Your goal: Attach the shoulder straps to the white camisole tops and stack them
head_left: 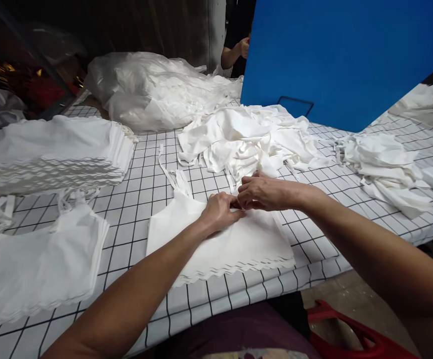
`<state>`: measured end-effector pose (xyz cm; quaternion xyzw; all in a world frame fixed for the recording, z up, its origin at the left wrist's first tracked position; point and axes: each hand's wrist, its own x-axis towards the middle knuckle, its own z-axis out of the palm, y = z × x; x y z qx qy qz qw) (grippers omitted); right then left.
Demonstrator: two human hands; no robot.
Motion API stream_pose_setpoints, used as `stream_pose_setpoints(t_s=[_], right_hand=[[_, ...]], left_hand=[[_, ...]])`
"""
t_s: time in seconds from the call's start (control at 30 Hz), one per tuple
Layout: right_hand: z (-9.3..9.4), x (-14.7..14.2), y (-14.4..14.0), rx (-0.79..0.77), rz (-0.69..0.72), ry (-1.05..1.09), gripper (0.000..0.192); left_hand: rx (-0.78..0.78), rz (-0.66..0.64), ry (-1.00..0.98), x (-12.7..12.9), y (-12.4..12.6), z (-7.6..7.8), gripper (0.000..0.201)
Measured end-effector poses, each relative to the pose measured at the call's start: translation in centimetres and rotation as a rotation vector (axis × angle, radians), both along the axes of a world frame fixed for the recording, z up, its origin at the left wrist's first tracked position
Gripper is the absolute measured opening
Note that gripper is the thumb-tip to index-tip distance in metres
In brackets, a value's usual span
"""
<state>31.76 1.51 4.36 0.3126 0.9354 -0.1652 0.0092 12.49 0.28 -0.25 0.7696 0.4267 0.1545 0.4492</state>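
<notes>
A small stack of flat white cloth bags (235,244) with zigzag-cut edges lies in front of me on the checked table (141,199). My left hand (220,212) and my right hand (263,192) meet at the stack's top edge, fingers pinched on the white fabric there. Thin white straps (171,174) trail from the top of the stack toward a loose heap of white cloth pieces (250,137) just behind my hands.
A tall stack of the same bags (52,152) and a lower one (33,264) sit at left. A plastic sack of cloth (149,89) lies behind. A blue board (336,55) stands at the back right, another person's hand (243,47) beside it. More cloth (384,167) lies right; a red object (351,334) sits below the table edge.
</notes>
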Motion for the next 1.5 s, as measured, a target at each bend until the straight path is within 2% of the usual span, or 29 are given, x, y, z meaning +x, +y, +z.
stream_pose_setpoints(t_s=[0.1,0.2,0.27,0.33,0.4,0.47,0.53,0.6,0.67,0.73,0.8,0.9,0.97,1.0,1.03,1.07,1.1,1.23,1.37,1.5], right_hand=[[1.3,0.9,1.6,0.016,-0.123,0.065,0.01],[2.4,1.9,3.8,0.169,-0.285,0.185,0.007],[2.5,2.2,5.4,0.245,-0.381,0.297,0.008],[1.8,2.3,6.9,0.246,-0.492,0.436,0.008],[0.5,2.3,8.2,0.186,-0.618,0.538,0.019],[-1.1,2.3,9.1,0.151,-0.74,0.515,0.029],[-2.6,2.3,9.7,0.173,-0.823,0.42,0.032],[-4.0,2.2,10.0,0.214,-0.869,0.34,0.033],[-4.9,2.2,10.1,0.241,-0.894,0.293,0.032],[-5.3,2.3,10.2,0.251,-0.914,0.245,0.03],[-4.9,2.6,10.2,0.227,-0.917,0.2,0.025],[-3.1,3.4,9.2,0.133,-0.872,0.149,0.014],[-2.0,3.5,7.5,0.127,-0.832,0.165,0.014],[-1.8,3.3,6.3,0.17,-0.825,0.202,0.016],[-1.9,2.9,4.9,0.307,-0.829,0.343,0.017],[-2.4,2.3,3.4,0.407,-0.821,0.485,0.02],[-3.0,1.6,1.8,0.415,-0.817,0.592,0.023],[-6.4,-1.5,-3.3,0.123,-0.752,0.686,0.025],[-7.8,-2.3,-4.1,0.062,-0.79,0.682,0.027],[-7.6,-1.5,-3.4,0.06,-0.749,0.645,0.027]], left_hand=[[0.063,0.047,0.051,0.0,-0.2,-0.1,0.015],[0.132,0.04,0.095,0.1,-0.3,0.0,0.017],[0.164,0.028,0.096,0.1,-0.3,-0.2,0.021],[0.194,0.025,0.087,0.0,-0.4,-0.6,0.031],[0.242,0.023,0.071,0.0,-0.4,-1.2,0.051],[0.318,0.016,0.059,0.0,-0.4,-1.8,0.077],[0.403,-0.012,0.077,0.1,-0.6,-2.3,0.093],[0.459,-0.064,0.155,0.2,-0.7,-2.6,0.092],[0.479,-0.152,0.262,0.4,-0.9,-2.6,0.079],[0.484,-0.233,0.345,0.6,-0.9,-2.4,0.068],[0.495,-0.269,0.396,0.7,-0.9,-2.2,0.066],[0.502,-0.27,0.434,0.9,-1.0,-2.2,0.068],[0.483,-0.279,0.428,0.9,-1.0,-2.3,0.07],[0.471,-0.283,0.413,0.8,-1.0,-2.3,0.071],[0.461,-0.285,0.393,0.8,-1.0,-2.4,0.072],[0.453,-0.285,0.369,0.7,-0.9,-2.4,0.073],[0.446,-0.285,0.345,0.6,-0.8,-2.4,0.073],[0.385,-0.284,0.28,0.3,-0.6,-1.7,0.067],[0.373,-0.262,0.294,-1.2,-0.2,0.0,0.053],[0.501,-0.233,0.356,-5.3,0.8,1.0,0.046]])
